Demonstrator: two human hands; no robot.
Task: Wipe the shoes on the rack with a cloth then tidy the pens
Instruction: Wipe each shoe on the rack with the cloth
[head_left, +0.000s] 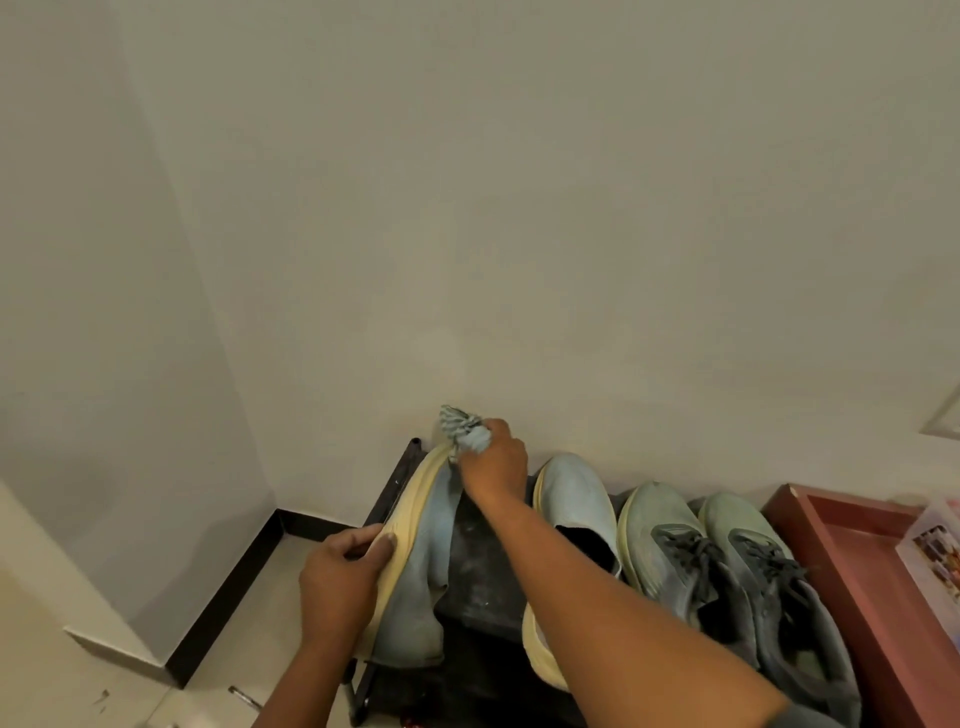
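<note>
- Head view: a black rack (410, 486) stands against the wall, carrying four shoes in a row
- The left shoe (422, 545) is tipped onto its side, cream sole facing left, its long axis running from the heel near the camera to the toe by the wall
- The left hand (340, 577) clasps this shoe at mid-sole, thumb pressed on the cream edge, bracing it in that tilt
- The right hand (493, 460) is clenched round a bunched grey-blue cloth (465, 428), which sticks out above the knuckles and touches the shoe's toe end
- So the cloth sits at the far tip of the shoe, while the bracing hand is halfway back along it; the unwiped length appears to run from the cloth toward the camera
- Judging by that, the coming stroke would likely draw along the shoe's long axis, toe to heel, toward the left hand
- The right hand is the nearer one to the toe; its forearm crosses over the second shoe (571, 514), a matching pale slip-on lying flat
- Two grey-green laced trainers (691, 551) sit further right, not touched by either hand
- A red tray (810, 530) lies right of the rack; a pen-like object (244, 696) lies on the floor at bottom left, too small to tell for sure
</note>
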